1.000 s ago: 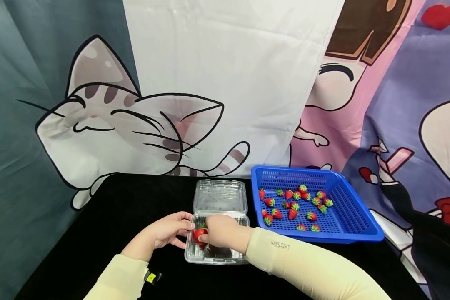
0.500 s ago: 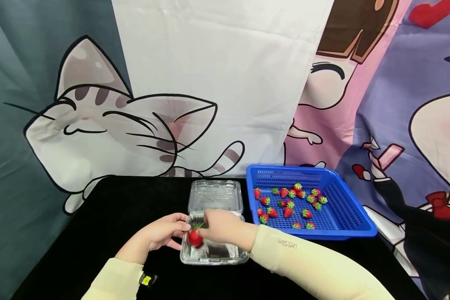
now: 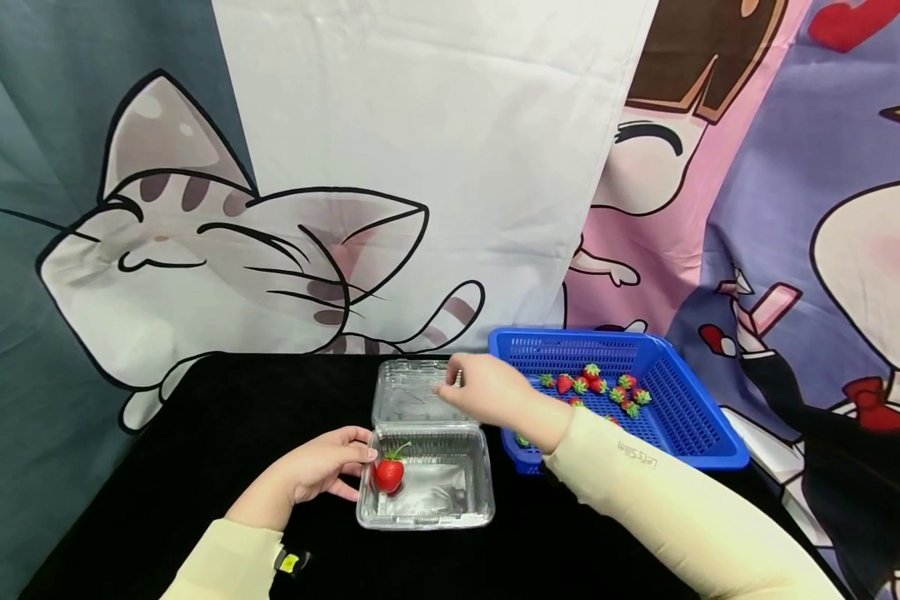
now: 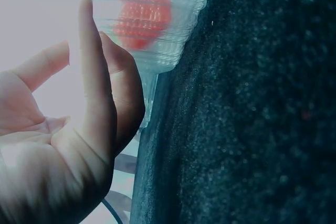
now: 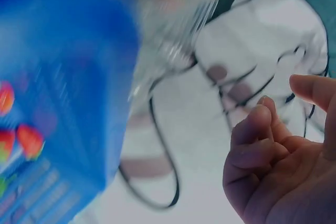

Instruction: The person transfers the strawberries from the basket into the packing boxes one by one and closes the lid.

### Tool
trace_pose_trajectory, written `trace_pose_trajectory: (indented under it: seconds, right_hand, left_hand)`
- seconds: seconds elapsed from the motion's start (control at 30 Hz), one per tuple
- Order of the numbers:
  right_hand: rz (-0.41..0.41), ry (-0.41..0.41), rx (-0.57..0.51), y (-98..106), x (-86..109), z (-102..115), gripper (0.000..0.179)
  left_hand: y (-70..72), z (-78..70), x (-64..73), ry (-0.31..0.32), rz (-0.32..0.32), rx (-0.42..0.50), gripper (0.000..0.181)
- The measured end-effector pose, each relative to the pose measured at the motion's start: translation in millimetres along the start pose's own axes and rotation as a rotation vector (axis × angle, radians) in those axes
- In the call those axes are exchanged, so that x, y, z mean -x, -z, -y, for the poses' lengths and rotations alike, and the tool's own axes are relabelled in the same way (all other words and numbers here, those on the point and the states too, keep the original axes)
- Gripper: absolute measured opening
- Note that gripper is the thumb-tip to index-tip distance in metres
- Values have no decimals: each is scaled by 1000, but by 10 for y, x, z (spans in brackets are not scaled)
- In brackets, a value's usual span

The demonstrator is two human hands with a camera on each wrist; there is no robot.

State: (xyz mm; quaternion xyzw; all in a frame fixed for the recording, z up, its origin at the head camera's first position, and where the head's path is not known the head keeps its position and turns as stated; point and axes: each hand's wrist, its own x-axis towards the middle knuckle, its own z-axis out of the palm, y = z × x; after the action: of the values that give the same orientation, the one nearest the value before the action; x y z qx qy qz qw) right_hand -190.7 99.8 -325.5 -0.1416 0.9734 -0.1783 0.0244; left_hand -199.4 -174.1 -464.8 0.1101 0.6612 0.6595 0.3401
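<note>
A red strawberry with a green stem lies against the left wall inside a clear plastic clamshell box, its lid folded back. My left hand holds the box by its left rim with the thumb and fingertips. In the left wrist view, the strawberry shows red through the ribbed wall beside my hand. Over the lid's right side, my right hand is in the air with nothing in it. Its fingers hang loosely bent in the right wrist view.
Right of the box stands a blue perforated basket with several strawberries inside, partly hidden by my right forearm. Black cloth covers the table. A printed cartoon curtain hangs behind it.
My right hand has let go of the strawberry at the box's left side, then risen and moved right, over the lid. My left hand keeps its place at the rim.
</note>
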Motion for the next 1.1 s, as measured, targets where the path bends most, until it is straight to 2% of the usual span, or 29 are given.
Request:
trace_pose_trajectory:
  seconds: [0.13, 0.27, 0.43, 0.6, 0.87, 1.03, 1.1]
  right_hand:
    - [-68, -44, 17, 167, -79, -280, 26]
    - [-97, -110, 54, 291, -167, -618, 27]
    - [-98, -200, 94, 369, -251, -1059, 29]
    - [-55, -258, 112, 410, -250, -1441, 28]
    - [-46, -231, 369, 439, -272, -1953, 22]
    - [30, -197, 453, 370, -255, -2196, 19]
    - [65, -194, 471, 327, -242, -2253, 24]
  left_hand:
    - [-1, 2, -5, 2, -7, -2, 48]
    - [-2, 9, -8, 5, -9, -4, 45]
    - [11, 8, -7, 2, -15, -13, 44]
    - [19, 9, -8, 3, -9, -10, 45]
    - [28, -15, 0, -5, -1, -9, 45]
    - [31, -6, -3, -8, 6, -5, 44]
    - [30, 3, -6, -8, 11, -2, 44]
